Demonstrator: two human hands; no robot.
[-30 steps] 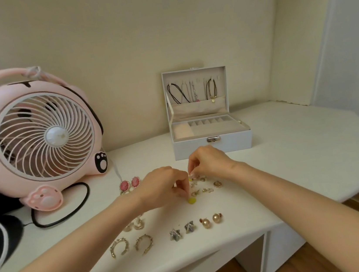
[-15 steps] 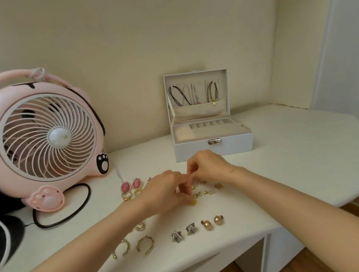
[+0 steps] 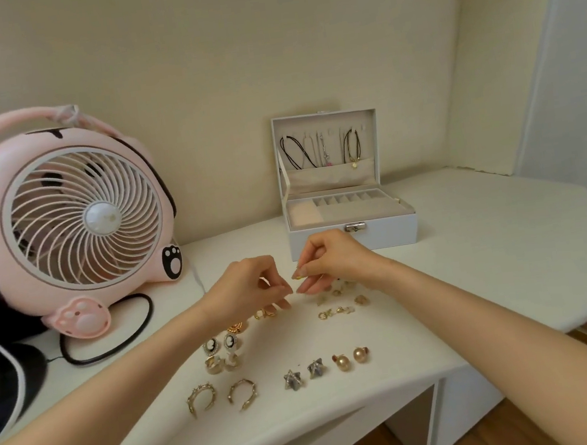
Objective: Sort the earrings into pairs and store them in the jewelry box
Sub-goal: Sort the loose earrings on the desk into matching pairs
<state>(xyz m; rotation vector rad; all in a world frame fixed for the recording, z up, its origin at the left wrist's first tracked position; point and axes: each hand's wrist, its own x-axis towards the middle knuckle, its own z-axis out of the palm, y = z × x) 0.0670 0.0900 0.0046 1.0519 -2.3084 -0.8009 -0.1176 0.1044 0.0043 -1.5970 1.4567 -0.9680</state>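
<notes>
Head view: right grip (image 3: 330, 260) pinches yellow earring (image 3: 297, 277); left grip (image 3: 252, 287) curled, contents unclear.

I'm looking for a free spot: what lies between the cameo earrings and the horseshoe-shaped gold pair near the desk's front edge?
In the head view, a chunky gold pair lies between the cameo earrings and the horseshoe pair.

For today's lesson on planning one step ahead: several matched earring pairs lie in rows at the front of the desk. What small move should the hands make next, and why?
Probably lower the small yellowish piece, pinched in the right hand, onto bare desk beside the pearl studs, to start a new pair. Loose earrings lie unsorted just below that hand, so its match may be there.
</notes>
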